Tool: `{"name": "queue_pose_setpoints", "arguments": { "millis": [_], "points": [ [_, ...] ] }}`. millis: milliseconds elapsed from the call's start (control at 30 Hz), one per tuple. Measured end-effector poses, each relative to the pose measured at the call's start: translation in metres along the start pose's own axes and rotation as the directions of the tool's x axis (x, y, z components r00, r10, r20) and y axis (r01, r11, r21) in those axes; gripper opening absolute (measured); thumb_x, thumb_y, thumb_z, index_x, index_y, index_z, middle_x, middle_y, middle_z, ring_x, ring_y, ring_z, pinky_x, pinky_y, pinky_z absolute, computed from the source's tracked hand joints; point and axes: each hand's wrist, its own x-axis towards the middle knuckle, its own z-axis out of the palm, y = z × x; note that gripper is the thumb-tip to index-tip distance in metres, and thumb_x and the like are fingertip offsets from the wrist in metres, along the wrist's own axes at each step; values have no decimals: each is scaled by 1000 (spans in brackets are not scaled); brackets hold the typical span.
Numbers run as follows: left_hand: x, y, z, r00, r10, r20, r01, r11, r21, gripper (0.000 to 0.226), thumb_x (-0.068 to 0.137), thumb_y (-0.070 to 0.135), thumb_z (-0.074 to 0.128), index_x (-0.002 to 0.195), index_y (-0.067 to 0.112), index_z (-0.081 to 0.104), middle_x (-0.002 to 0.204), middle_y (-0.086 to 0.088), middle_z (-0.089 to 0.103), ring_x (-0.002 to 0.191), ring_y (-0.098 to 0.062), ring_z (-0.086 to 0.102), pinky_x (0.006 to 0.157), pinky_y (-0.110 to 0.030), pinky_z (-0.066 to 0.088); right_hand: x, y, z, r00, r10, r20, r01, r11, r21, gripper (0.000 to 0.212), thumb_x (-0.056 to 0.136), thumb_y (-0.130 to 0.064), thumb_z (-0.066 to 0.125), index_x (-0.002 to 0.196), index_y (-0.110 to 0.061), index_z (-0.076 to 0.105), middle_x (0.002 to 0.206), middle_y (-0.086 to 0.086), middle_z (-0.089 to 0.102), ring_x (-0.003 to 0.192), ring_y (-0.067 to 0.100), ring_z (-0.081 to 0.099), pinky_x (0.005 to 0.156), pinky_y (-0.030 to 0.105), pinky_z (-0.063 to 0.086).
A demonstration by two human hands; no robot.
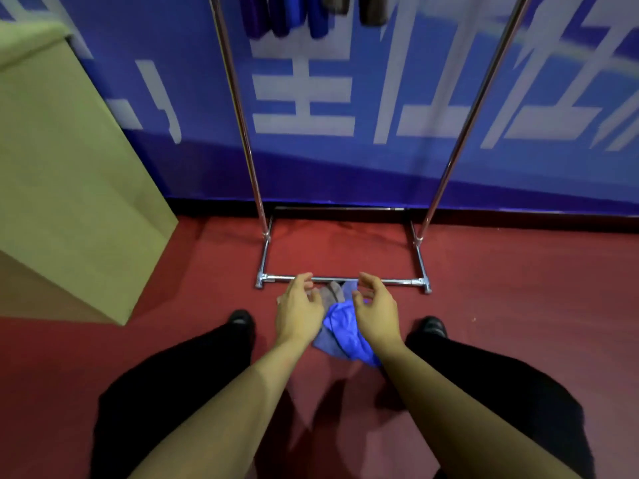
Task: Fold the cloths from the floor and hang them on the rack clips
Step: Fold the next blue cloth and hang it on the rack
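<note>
A small heap of cloths lies on the red floor between my feet: a bright blue cloth on top, a grey-brown cloth behind it. My left hand hovers over the heap's left side, fingers spread and curled, holding nothing. Over the right side, my right hand is likewise open with fingers apart. The chrome rack stands just beyond the heap, its base bar close to my fingertips. Several folded cloths, blue and brown, hang at the top of the rack.
A pale green cabinet stands at the left, close to the rack's left pole. A blue banner wall is behind the rack. My dark-trousered legs and black shoes flank the heap.
</note>
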Motion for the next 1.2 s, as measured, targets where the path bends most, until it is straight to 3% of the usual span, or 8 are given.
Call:
{"name": "queue_pose_setpoints", "arguments": {
  "millis": [267, 400, 600, 767, 1033, 1200],
  "points": [
    [-21, -101, 58, 979, -177, 102, 164, 978, 129, 33, 93, 18, 57, 126, 21, 61, 121, -4, 71, 109, -31, 66, 88, -38, 51, -33, 113, 50, 973, 222, 68, -219, 975, -50, 34, 89, -9, 63, 124, -10, 62, 122, 4, 69, 97, 19, 68, 93, 33, 52],
    [-11, -125, 91, 958, -249, 140, 230, 963, 142, 33, 93, 19, 57, 126, 22, 61, 120, 2, 71, 110, -28, 65, 87, -35, 49, 4, 145, 65, 956, 283, 75, -276, 956, -97, 35, 89, -13, 64, 124, -15, 61, 120, 3, 70, 100, 20, 69, 93, 41, 54],
    [32, -152, 150, 918, -344, 196, 317, 935, 156, 34, 94, 21, 58, 129, 21, 60, 122, -1, 70, 113, -26, 65, 90, -33, 48, 55, 195, 98, 929, 343, 137, -322, 935, -150, 38, 91, -13, 62, 129, -14, 59, 127, 2, 66, 106, 21, 66, 97, 38, 51],
    [74, -178, 196, 898, -376, 228, 336, 922, 193, 31, 94, 23, 58, 125, 23, 60, 122, -1, 70, 111, -27, 65, 92, -37, 51, 93, 246, 125, 902, 413, 123, -389, 903, -181, 36, 92, -16, 62, 128, -17, 59, 124, 3, 67, 99, 22, 68, 96, 41, 52],
    [118, -218, 254, 872, -437, 220, 390, 893, 225, 36, 89, 39, 67, 120, 23, 60, 115, 3, 71, 109, -25, 66, 91, -39, 53, 144, 305, 146, 897, 423, 125, -378, 883, -278, 35, 91, -19, 60, 127, -19, 59, 125, 5, 64, 104, 25, 66, 95, 42, 51],
    [134, -226, 277, 802, -587, 111, 550, 798, 248, 45, 81, 59, 70, 102, 19, 69, 104, -9, 74, 105, -31, 67, 87, -35, 50, 176, 318, 157, 962, 235, 136, -171, 914, -367, 34, 89, -12, 61, 121, -20, 66, 126, 7, 54, 112, 28, 57, 98, 37, 47]
  ]
}}
